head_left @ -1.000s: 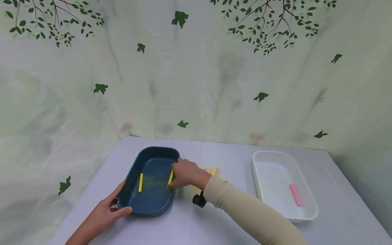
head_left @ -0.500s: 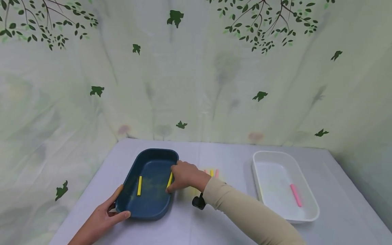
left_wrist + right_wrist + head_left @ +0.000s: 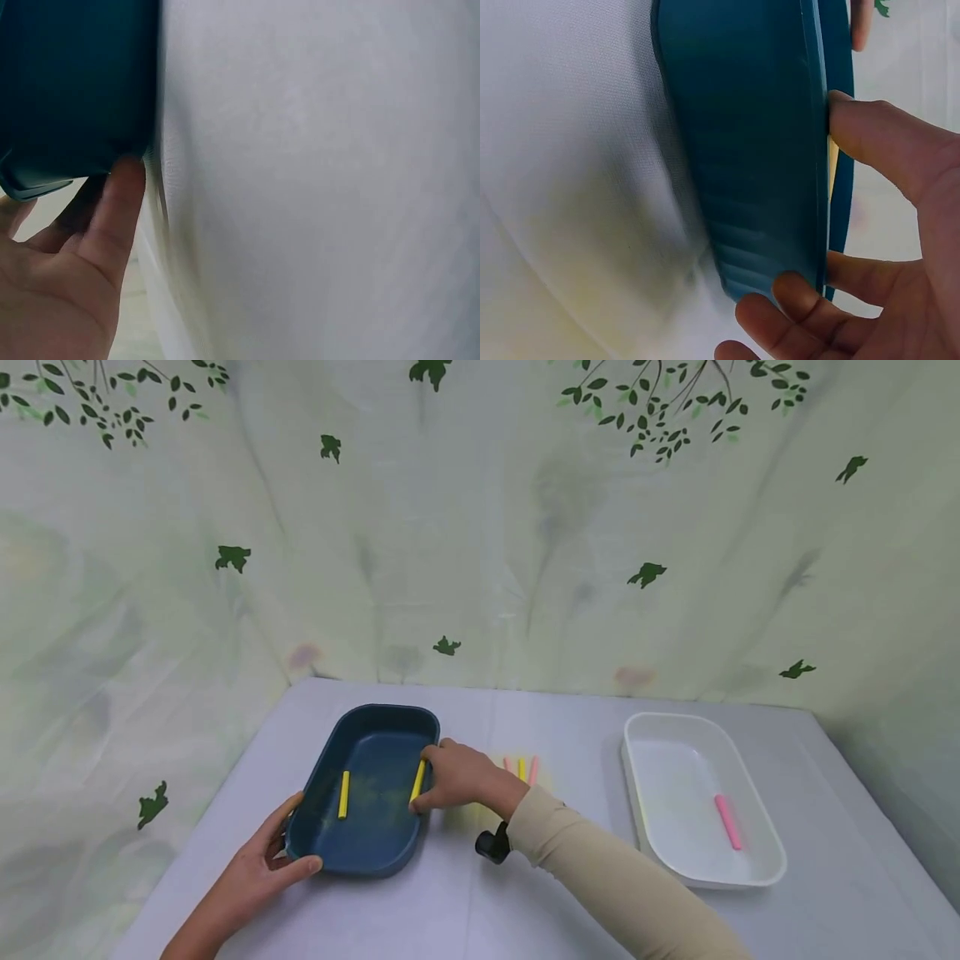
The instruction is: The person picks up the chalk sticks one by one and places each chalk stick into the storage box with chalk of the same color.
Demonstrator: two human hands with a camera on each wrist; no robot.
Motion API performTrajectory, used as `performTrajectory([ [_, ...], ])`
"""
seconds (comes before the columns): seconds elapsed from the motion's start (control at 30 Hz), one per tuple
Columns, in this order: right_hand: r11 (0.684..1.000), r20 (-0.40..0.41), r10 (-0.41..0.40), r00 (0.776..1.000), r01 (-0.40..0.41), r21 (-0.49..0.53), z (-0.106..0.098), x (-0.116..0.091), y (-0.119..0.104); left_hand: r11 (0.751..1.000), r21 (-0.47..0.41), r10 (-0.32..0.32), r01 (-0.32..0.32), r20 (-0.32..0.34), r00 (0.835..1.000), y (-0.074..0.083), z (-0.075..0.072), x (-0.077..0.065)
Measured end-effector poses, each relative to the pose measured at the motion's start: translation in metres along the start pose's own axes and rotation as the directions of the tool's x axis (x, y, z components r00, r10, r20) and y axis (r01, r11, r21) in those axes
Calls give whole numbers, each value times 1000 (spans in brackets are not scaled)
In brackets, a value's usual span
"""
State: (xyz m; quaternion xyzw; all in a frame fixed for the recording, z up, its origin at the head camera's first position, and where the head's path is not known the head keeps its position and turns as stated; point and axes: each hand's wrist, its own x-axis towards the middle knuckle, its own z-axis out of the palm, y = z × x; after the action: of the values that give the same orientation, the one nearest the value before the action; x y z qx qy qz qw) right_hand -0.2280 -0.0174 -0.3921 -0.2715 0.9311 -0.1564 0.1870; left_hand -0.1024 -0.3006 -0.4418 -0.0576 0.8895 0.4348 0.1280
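My left hand point(image 3: 251, 878) grips the near left corner of a dark blue tray point(image 3: 375, 856), thumb on the front wall and fingers along the left side. In the left wrist view, the thumb presses low on the tray wall point(image 3: 75, 82). At the tray's right rim, my right hand point(image 3: 468, 777) pinches a yellow chalk stick point(image 3: 417, 782) lengthwise, thumb at its near end and index finger at its far end. The right wrist view shows the other fingers outside the wall point(image 3: 742, 135), with a sliver of yellow chalk point(image 3: 833, 169) behind the rim. Another yellow chalk stick point(image 3: 343, 795) lies inside the tray.
A white tray point(image 3: 750, 878) holding a pink chalk stick point(image 3: 727, 822) stands on the right. Between the trays, behind the right wrist, lie a yellow chalk point(image 3: 521, 768) and pink chalks point(image 3: 534, 770), partly hidden. Yellow dust marks the cloth. A patterned curtain point(image 3: 480, 527) hangs behind.
The head view has shifted slightly, so the table sits a little higher in the picture. Both hands, the blue tray and the chalks keep nearly the same places relative to each other.
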Motion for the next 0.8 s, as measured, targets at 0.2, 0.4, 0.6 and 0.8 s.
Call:
performTrajectory([
  [0.2, 1000, 33, -11, 999, 10, 24, 0, 2, 1, 999, -24, 22, -22, -10, 1000, -2, 1, 0],
  [0.4, 999, 64, -13, 998, 11, 35, 0, 5, 2, 999, -24, 31, -31, -13, 999, -1, 0, 1],
  [0.6, 999, 48, -18, 999, 16, 40, 2, 7, 1, 998, -34, 44, -45, -16, 999, -1, 0, 1],
  [0.8, 999, 46, -18, 999, 16, 46, 2, 7, -1, 999, -4, 36, -36, -21, 999, 0, 0, 1],
])
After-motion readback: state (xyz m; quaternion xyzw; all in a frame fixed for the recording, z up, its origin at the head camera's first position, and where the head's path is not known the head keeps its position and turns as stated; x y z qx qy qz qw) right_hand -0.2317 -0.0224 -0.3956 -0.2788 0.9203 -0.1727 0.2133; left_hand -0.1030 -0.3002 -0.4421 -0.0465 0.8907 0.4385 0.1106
